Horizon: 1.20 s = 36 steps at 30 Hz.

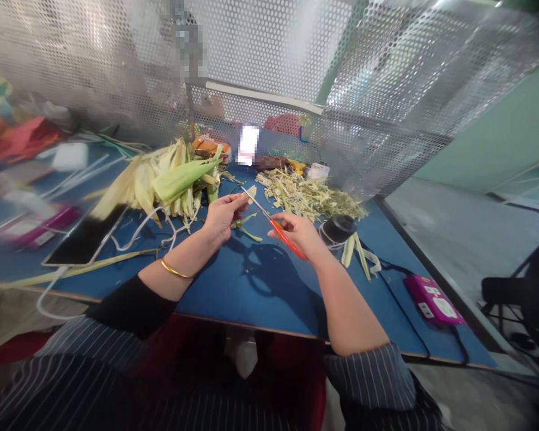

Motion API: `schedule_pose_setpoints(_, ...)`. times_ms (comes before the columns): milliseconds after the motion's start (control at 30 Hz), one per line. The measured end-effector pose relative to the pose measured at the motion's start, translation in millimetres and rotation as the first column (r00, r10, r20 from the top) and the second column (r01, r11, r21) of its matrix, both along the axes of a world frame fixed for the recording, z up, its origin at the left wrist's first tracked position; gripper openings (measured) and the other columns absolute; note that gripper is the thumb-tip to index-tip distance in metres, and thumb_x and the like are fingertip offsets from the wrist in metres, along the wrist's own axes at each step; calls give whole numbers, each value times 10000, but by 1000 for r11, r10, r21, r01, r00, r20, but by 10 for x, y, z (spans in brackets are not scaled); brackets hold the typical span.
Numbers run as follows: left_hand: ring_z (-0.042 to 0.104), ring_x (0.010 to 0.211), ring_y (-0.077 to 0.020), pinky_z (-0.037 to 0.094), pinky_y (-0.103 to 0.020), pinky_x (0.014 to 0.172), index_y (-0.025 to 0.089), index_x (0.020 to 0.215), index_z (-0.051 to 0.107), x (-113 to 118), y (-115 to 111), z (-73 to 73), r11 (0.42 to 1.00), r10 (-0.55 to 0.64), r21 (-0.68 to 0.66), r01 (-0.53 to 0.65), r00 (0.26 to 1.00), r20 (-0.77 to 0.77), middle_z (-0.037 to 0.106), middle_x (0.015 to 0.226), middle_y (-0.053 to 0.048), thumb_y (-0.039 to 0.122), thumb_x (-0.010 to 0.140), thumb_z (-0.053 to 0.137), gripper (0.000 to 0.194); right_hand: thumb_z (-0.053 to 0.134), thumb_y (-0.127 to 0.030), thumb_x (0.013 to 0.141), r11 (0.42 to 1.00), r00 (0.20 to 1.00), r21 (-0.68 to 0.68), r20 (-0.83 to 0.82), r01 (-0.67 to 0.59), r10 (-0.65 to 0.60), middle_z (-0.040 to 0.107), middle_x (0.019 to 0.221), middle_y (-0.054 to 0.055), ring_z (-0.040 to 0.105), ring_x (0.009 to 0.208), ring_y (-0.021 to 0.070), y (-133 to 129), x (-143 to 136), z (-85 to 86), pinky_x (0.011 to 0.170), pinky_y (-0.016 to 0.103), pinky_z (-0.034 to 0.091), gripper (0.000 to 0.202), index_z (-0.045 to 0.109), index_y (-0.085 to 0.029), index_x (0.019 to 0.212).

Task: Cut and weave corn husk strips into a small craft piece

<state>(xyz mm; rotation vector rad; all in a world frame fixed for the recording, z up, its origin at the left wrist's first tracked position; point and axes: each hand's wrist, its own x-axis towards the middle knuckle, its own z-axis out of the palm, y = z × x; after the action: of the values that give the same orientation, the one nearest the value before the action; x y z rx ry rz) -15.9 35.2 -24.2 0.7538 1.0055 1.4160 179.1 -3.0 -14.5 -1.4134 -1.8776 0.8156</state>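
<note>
My right hand is closed around the orange handles of a pair of scissors. Their metal blades point up and left, toward my other hand. Between the fingertips of my left hand is a small pale piece of corn husk, with the blade tips beside it or across it; I cannot tell which. Both hands are above the blue table. Thin green husk strips lie beneath them. A heap of cut husk scraps spreads behind my right hand, and whole corn husks are piled behind my left.
A dark thread spool stands right of my right hand. At left lies a tablet-like device with a white cable. A magenta power strip sits on the right. Perforated metal mesh rises along the back.
</note>
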Motion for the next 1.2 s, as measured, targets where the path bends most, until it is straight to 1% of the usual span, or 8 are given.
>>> schedule_pose_setpoints(500, 582, 560, -76, 377, -155, 446, 143, 705, 664, -6, 35, -18, 997, -37, -66, 39, 999, 39, 633, 620, -8, 270, 551, 843, 268, 725, -568, 634, 999, 999, 38, -20, 28, -28, 512, 621, -37, 437, 545, 114, 53, 7, -93, 544, 255, 353, 506, 683, -192, 970)
schedule_pose_setpoints(633, 605, 589, -86, 410, -157, 465, 141, 712, 663, -1, 6, -11, 996, -65, -60, 68, 997, 47, 646, 650, -23, 249, 586, 824, 231, 664, -572, 708, 980, 982, 113, 73, 164, -173, 541, 614, -19, 485, 543, 139, 84, 34, -119, 548, 267, 381, 477, 668, -198, 1005)
schedule_pose_setpoints(767, 605, 588, -73, 403, -154, 471, 147, 737, 664, 45, -109, 44, 989, -144, -7, 145, 989, 42, 658, 687, -14, 262, 596, 818, 238, 654, -442, 765, 906, 803, 329, 444, 267, -398, 659, 842, 103, 600, 745, 227, 106, 69, -183, 663, 322, 429, 384, 656, -187, 1052)
schedule_pose_setpoints(833, 595, 572, -66, 390, -154, 466, 147, 763, 675, 82, -176, 71, 985, -172, 0, 172, 985, 24, 658, 694, -10, 256, 588, 819, 252, 644, -364, 777, 914, 709, 325, 583, 244, -397, 661, 903, 143, 615, 801, 257, 102, 77, -212, 689, 341, 439, 345, 647, -176, 1067)
schedule_pose_setpoints(900, 590, 569, -68, 393, -159, 472, 142, 782, 687, 120, -229, 80, 979, -202, -15, 202, 979, 12, 657, 688, -11, 262, 574, 826, 279, 630, -319, 784, 933, 685, 295, 637, 207, -354, 653, 931, 165, 618, 842, 277, 86, 71, -214, 720, 362, 450, 288, 659, -163, 1024)
schedule_pose_setpoints(1000, 588, 579, -72, 399, -162, 482, 138, 759, 681, 172, -276, 55, 972, -235, 4, 235, 972, -4, 649, 688, -11, 292, 573, 832, 285, 572, -300, 834, 922, 805, 348, 491, 170, -333, 642, 1019, 162, 599, 964, 280, 43, 24, -155, 840, 385, 444, 209, 683, -164, 949)
schedule_pose_setpoints(1100, 597, 609, -77, 396, -162, 490, 145, 768, 677, 217, -305, 7, 970, -234, 60, 236, 972, -32, 657, 727, -14, 307, 607, 811, 264, 480, -406, 900, 951, 978, 256, 71, 172, -196, 676, 946, 81, 618, 913, 212, -12, -72, -81, 854, 345, 460, 292, 674, -190, 926)
schedule_pose_setpoints(1200, 596, 629, -81, 403, -166, 515, 150, 783, 683, 253, -330, -34, 972, -212, 90, 215, 976, -46, 664, 739, -13, 305, 628, 791, 245, 543, -516, 839, 994, 951, 24, -296, 102, -91, 682, 804, 30, 636, 772, 170, -61, -188, -66, 754, 308, 498, 351, 655, -188, 897)
